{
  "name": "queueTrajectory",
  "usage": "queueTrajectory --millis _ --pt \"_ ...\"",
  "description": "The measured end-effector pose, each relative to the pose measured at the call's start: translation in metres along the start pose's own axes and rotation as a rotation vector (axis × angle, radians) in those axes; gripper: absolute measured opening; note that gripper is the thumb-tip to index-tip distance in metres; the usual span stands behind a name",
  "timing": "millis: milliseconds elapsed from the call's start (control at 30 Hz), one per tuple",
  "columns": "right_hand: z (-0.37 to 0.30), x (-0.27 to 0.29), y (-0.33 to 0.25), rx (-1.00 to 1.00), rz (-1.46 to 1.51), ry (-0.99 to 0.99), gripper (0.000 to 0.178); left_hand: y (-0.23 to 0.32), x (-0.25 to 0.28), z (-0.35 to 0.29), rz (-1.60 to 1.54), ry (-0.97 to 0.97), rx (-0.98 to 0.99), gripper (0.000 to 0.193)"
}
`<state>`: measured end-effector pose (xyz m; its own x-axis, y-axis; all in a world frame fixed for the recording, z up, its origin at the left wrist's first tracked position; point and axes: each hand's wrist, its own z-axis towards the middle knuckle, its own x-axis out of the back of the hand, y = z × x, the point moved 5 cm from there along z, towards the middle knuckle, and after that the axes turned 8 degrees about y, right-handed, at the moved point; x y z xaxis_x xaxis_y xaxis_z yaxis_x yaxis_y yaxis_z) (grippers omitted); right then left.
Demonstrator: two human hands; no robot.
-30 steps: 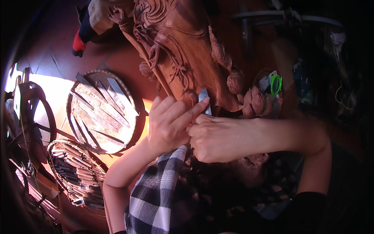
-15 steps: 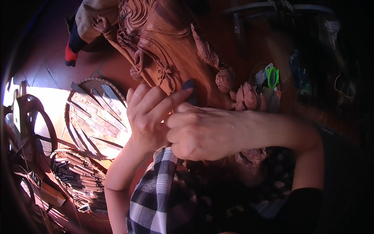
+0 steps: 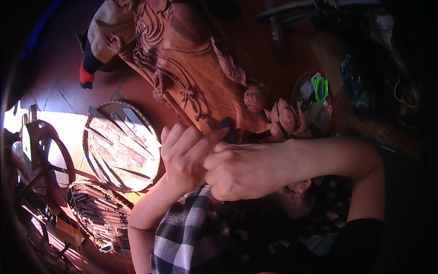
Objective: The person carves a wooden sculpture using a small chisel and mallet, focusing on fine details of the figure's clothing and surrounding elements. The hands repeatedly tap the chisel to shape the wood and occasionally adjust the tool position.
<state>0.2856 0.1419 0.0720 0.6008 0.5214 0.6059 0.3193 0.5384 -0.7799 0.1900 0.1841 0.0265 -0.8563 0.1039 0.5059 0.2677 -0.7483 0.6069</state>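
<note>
A carved reddish-brown wooden figure [image 3: 200,68] lies in front of me, with swirling folds, small flowers and bud shapes along its edge. Both hands are together at its lower, nearer end. My left hand [image 3: 182,155] has curled fingers, its index fingertip against a dark, flat piece [image 3: 226,124] that shows only in part. Pressed up beside it, my right hand [image 3: 237,171] is closed in a fist. Whatever lies inside that fist is hidden. A black-and-white checked cloth [image 3: 178,233] hangs below my hands.
On the tiled floor at left, a round basket [image 3: 86,146] holds several flat metal blades. Nearer, another basket [image 3: 73,194] is packed with wooden-handled tools. Dark curved metal frames [image 3: 45,141] stand at far left. A bright green ring [image 3: 321,89] lies among items at right.
The view has shifted a little. Both hands, still together, have moved slightly toward me and to the right along the carved wood, the dark piece moving with them.
</note>
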Motion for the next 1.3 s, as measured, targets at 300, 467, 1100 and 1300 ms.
queueTrajectory --millis 300,467,1100,1300 --pt "0.001 0.003 -0.001 -0.073 0.109 -0.052 0.019 0.003 -0.003 -0.002 0.027 -0.016 -0.013 0.04" --pt "0.0 -0.004 0.019 0.0 0.078 0.105 0.01 -0.005 -0.005 0.009 0.018 0.041 -0.061 0.033" --pt "-0.003 -0.007 0.01 -0.104 0.074 -0.026 0.012 0.005 -0.008 -0.005 -0.007 0.026 -0.056 0.032" --pt "0.014 0.001 0.023 -0.027 -0.108 0.151 0.015 -0.012 -0.001 0.02 -0.012 0.074 -0.032 0.03"
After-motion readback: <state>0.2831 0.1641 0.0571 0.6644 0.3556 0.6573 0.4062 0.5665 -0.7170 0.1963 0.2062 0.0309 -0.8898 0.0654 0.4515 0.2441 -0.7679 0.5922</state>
